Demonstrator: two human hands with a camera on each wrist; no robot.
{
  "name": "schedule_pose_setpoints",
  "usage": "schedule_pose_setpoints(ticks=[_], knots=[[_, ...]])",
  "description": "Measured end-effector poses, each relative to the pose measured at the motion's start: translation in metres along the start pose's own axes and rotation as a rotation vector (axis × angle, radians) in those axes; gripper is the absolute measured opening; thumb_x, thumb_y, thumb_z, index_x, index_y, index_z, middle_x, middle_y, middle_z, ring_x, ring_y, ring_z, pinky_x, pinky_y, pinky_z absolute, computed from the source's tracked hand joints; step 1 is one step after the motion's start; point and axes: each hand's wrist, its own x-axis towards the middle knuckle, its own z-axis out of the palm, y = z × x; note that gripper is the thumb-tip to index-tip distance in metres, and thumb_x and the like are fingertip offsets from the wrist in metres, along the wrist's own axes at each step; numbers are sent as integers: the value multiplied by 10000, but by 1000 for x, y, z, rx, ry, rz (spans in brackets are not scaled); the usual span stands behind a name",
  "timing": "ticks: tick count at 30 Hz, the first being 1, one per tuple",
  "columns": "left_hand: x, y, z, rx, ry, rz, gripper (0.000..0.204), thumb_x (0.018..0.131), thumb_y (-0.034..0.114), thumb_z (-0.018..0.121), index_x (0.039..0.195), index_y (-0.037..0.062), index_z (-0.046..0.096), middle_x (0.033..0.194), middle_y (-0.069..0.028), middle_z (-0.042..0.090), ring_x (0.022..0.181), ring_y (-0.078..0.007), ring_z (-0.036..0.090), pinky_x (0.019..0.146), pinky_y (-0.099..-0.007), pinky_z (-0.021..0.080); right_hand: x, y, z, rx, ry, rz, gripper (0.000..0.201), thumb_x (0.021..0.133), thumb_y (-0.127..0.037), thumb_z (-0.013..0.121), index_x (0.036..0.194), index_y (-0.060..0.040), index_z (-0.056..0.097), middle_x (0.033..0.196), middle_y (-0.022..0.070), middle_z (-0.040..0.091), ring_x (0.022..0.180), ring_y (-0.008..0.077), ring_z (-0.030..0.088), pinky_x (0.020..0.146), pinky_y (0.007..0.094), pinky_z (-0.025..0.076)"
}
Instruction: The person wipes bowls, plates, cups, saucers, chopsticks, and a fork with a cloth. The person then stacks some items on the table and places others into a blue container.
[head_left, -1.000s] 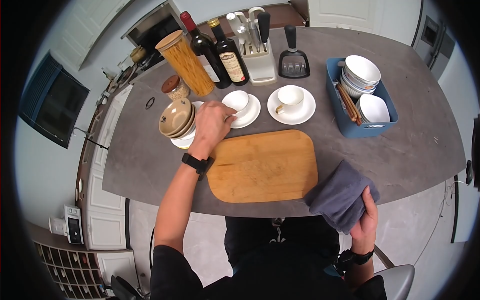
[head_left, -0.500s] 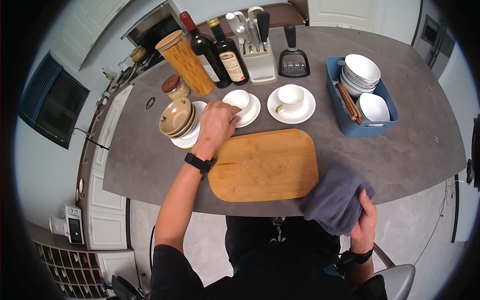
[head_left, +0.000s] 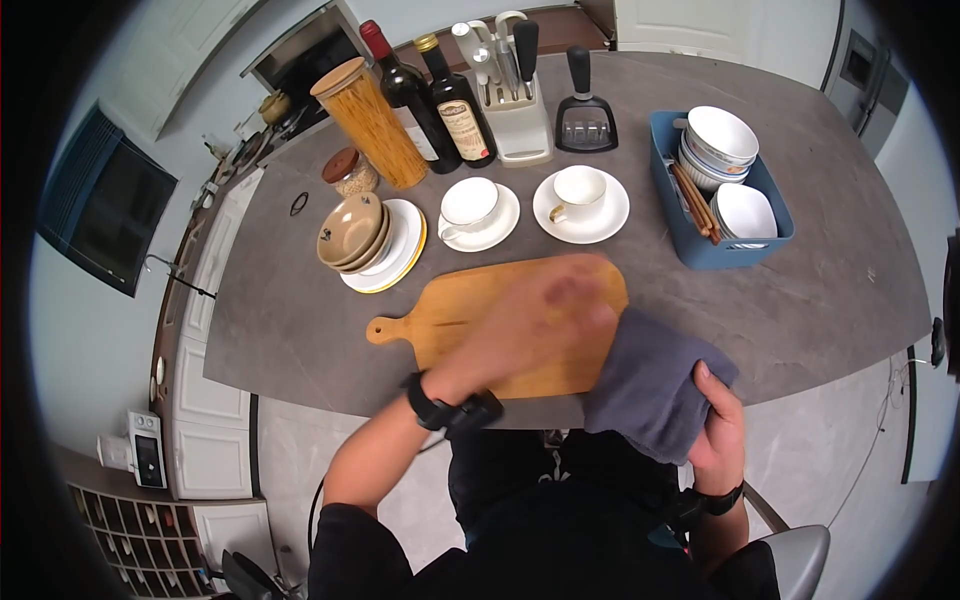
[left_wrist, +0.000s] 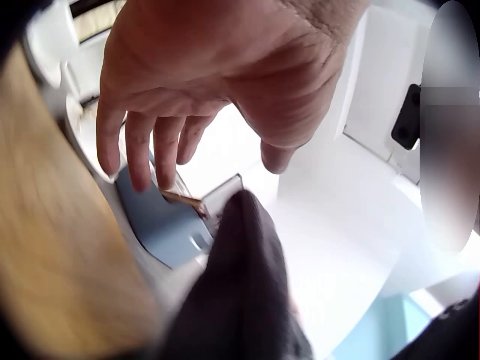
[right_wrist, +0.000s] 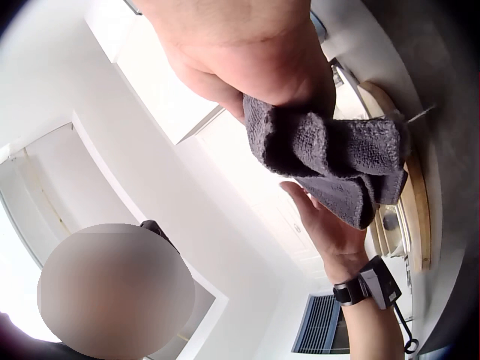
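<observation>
Left hand [head_left: 550, 312] moved over one board [head_left: 458, 300], fingers [left_wrist: 138, 154] apart, right hand [head_left: 719, 432] gripping one cloth [head_left: 652, 385]

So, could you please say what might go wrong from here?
If pushed away, the cutting board might slide into the saucers behind it and rattle their cups. Should it swing, its handle could knock the stacked bowls nearby. The right hand holds the cloth partly past the table's edge; a loosened grip might drop it.
</observation>
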Motion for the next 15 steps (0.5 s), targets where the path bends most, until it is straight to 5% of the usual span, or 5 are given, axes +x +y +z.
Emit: schedule_pose_setpoints(ticks=[7, 10, 12, 14, 15], knots=[[-6, 22, 38, -494, -76, -105, 256, 1018, 261, 667, 1091, 15, 666, 977, 25, 689, 871, -32, 631, 774, -209, 514, 0, 13, 16, 173, -372, -54, 634, 995, -327, 658, 1466, 31, 429, 1458, 200, 534, 1336, 337, 540, 1149, 473, 419], [7, 24, 30, -374, -82, -102, 279, 1003, 285, 687, 1091, 22, 666, 963, 23, 695, 867, -13, 621, 740, -206, 504, 0, 16, 15, -62, -235, -22, 661, 1000, -334, 651, 1492, 25, 393, 1467, 198, 525, 1341, 335, 537, 1143, 482, 431], [34, 12, 17, 260, 61, -106, 284, 966, 292, 720, 1058, 26, 681, 983, -15, 718, 823, -74, 654, 699, -246, 516, 6, 23, 10, -5, -157, 36, 653, 1012, -336, 631, 1498, 24, 385, 1476, 198, 517, 1340, 335, 539, 1136, 488, 438], [64, -17, 9, 724, 457, 391, 236, 909, 242, 742, 1001, 28, 707, 1014, -75, 722, 882, -211, 674, 791, -352, 526, 8, 24, 6, 45, -78, 93, 646, 1024, -339, 610, 1505, 24, 378, 1485, 197, 509, 1339, 334, 541, 1130, 494, 445], [80, -28, 1, 720, 460, 400, 236, 909, 242, 742, 1001, 28, 707, 1014, -75, 722, 882, -211, 674, 791, -352, 526, 6, 24, 4, 74, -72, 71, 640, 1035, -354, 586, 1509, 20, 375, 1494, 192, 500, 1348, 333, 531, 1140, 500, 432]])
